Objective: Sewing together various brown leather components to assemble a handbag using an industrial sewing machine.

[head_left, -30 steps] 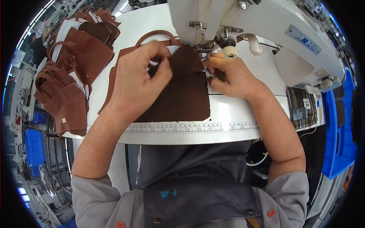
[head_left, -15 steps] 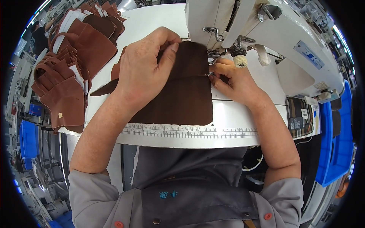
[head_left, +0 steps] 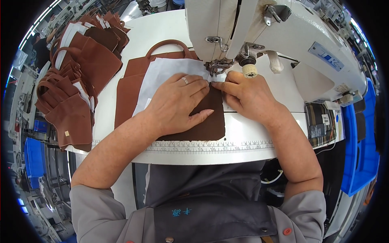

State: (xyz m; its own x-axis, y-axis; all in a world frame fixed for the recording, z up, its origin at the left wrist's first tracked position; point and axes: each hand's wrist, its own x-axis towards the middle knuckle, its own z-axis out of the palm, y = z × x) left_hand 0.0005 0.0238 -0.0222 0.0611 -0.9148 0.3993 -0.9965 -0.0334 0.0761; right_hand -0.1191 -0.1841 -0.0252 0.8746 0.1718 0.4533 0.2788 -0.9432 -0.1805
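At the sewing machine point(head_left: 219, 67), a reddish-brown bag piece point(head_left: 125, 97) with a looped handle point(head_left: 166, 42) lies on the white table. White lining point(head_left: 162, 75) covers part of it, with a dark brown panel point(head_left: 202, 125) nearer me. My left hand point(head_left: 178, 103) is open, palm down across lining and panel, thumb spread and fingertips by the presser foot. My right hand point(head_left: 249, 95) pinches the layers' right edge just in front of the foot. Its curled fingers partly hide what they grip, and the needle point cannot be made out.
Stacked brown bag pieces point(head_left: 73, 109) with handles lie along the table's left side. A ruler strip point(head_left: 202, 149) runs along the front edge. On the right are a plaid cloth item point(head_left: 318, 125) and a blue bin point(head_left: 350, 174); another blue bin point(head_left: 34, 162) is at left.
My left hand has let go of the lifted dark brown flap and now lies flat, lower and further right. The white lining and handle have come into sight. My right hand stays by the foot.
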